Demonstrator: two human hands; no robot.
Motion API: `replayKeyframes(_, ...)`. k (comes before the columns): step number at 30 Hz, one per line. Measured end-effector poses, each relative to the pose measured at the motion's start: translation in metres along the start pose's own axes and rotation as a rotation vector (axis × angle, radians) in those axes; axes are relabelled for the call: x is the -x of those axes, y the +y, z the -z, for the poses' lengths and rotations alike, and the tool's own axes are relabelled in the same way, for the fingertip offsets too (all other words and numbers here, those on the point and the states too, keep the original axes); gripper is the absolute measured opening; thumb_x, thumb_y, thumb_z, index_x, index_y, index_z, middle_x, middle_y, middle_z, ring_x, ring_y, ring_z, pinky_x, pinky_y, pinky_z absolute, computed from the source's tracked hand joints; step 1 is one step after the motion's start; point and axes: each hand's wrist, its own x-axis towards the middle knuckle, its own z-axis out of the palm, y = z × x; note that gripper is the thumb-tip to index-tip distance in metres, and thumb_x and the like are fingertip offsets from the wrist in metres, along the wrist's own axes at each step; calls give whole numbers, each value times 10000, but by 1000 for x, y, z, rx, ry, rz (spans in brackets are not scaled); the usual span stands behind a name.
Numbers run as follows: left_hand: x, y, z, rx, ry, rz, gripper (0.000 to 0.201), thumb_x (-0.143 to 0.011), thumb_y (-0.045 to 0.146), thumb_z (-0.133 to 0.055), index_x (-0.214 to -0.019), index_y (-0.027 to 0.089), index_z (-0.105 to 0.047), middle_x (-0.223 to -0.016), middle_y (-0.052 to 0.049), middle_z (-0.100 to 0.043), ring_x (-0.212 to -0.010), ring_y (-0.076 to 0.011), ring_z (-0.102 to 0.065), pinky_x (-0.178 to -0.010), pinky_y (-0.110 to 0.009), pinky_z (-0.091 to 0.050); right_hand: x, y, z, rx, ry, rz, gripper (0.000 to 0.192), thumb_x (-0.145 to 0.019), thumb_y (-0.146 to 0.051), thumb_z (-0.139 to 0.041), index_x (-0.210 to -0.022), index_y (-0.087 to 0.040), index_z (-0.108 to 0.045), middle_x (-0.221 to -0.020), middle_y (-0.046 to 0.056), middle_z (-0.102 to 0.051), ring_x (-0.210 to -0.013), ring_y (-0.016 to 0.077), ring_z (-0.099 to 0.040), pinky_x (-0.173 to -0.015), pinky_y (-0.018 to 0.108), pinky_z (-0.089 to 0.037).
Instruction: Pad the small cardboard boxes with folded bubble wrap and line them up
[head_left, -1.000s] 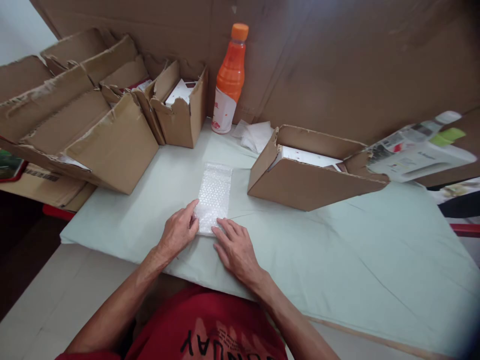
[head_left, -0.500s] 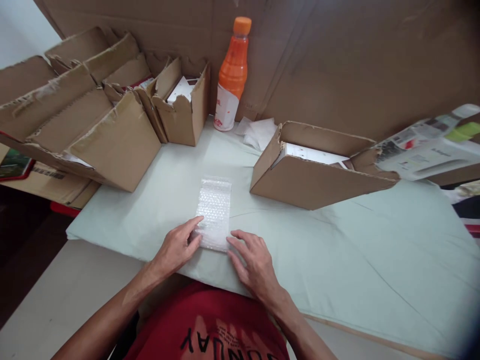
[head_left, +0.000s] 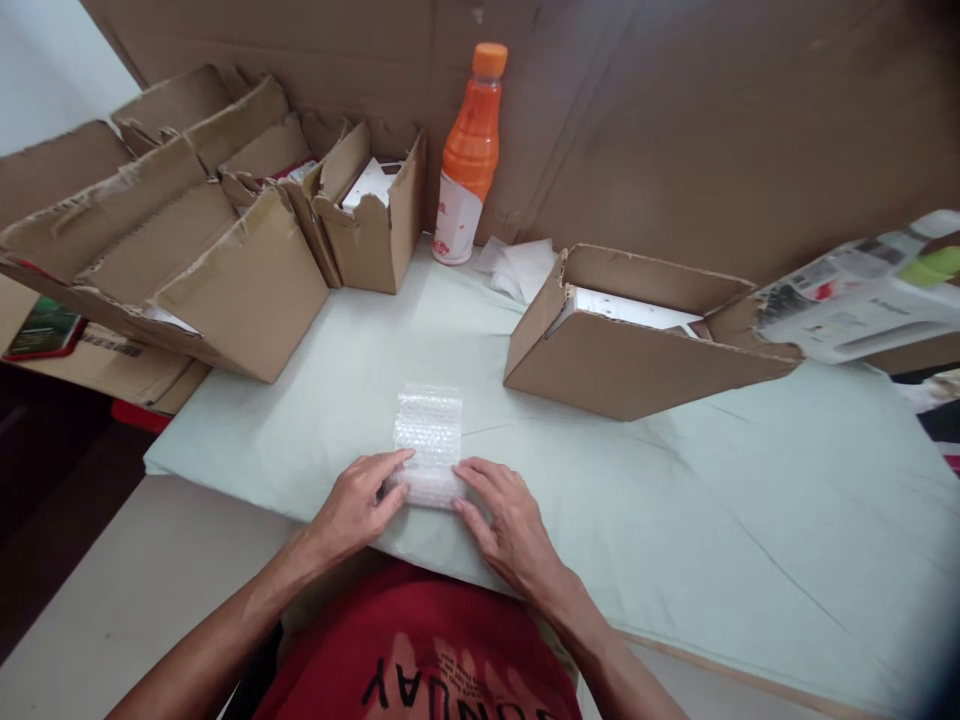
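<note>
Clear bubble wrap, near end rolled, pinched btwn L hand & R hand.

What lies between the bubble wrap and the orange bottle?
Only bare pale green cloth between the bubble wrap and the orange bottle, in the head view.
</note>
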Motion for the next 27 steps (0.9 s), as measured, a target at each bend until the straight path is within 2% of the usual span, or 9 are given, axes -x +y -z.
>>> replayKeyframes(2,-11,-2,-4,-65,59,19,350,-944,212,-519,-1282,194,-611,-1145,-94,-715,-1027,-226,-670,-890,-368,-554,-1,-2,-2,106,42,71,307,-968,-267,-560,-1262,-205,-621,-1269,154,-667,-1119,293,-621,-890,457,-511)
replayKeyframes(6,-20,-2,-6,-172,162,-35,332,-937,246,-542,-1251,192,-635,-1170,-121,-673,-1098,-273,-615,-970,-459,-511,-16,1,-16,192,-35,188,345,-926,-172,-580,-1267,-203,-619,-1320,165,-639,-1190,314,-580,-912,480,-496)
replayKeyframes(10,-1,4,1,-73,59,-138,375,-917,215,-570,-1290,204,-607,-1177,-110,-688,-1099,-255,-627,-974,-440,-496,-20,5,-18,88,-28,113,333,-966,-142,-502,-1264,-224,-626,-1142,106,-726,-1019,252,-653,-858,420,-520)
replayKeyframes(13,7,8,3,-5,3,-95,366,-935,190,-534,-1296,204,-597,-1116,-90,-726,-988,-215,-669,-891,-379,-528,-5,4,-8,-10,-82,35,366,-995,-225,-500,-1352,-264,-569,-1122,67,-741,-981,229,-672,-882,411,-536)
replayKeyframes(15,2,8,0,-23,17,-57,342,-944,210,-532,-1277,192,-607,-1063,-85,-735,-923,-205,-676,-856,-362,-539,4,0,-2,34,-37,0,374,-988,-254,-519,-1360,-249,-561,-1228,102,-702,-1064,258,-653,-904,439,-530)
replayKeyframes(17,-9,8,-4,-72,55,-20,321,-947,235,-531,-1249,176,-622,-998,-84,-724,-874,-205,-667,-833,-364,-542,7,-4,-1,138,16,21,373,-957,-251,-565,-1328,-209,-582,-1327,158,-638,-1144,308,-611,-908,476,-515)
replayKeyframes(20,-22,8,-8,-70,108,77,343,-938,280,-546,-1253,163,-613,-1044,-101,-680,-880,-207,-648,-757,-341,-544,0,-5,-6,251,-34,109,353,-910,-202,-611,-1262,-190,-621,-1330,182,-627,-1151,338,-595,-886,495,-510)
replayKeyframes(23,-18,10,-7,116,150,255,428,-922,355,-577,-1310,175,-565,-1127,-108,-635,-901,-196,-643,-673,-297,-541,-13,1,-15,206,-18,79,304,-926,-144,-553,-1210,-202,-645,-1219,146,-695,-1058,295,-642,-843,453,-533)
replayKeyframes(27,0,16,-10,634,138,466,617,-886,363,-608,-1439,185,-399,-1269,-144,-607,-1095,-230,-653,-888,-371,-563,-16,7,-17,-65,95,-61,286,-973,-191,-509,-1220,-226,-648,-1151,88,-737,-1031,241,-680,-903,409,-549)
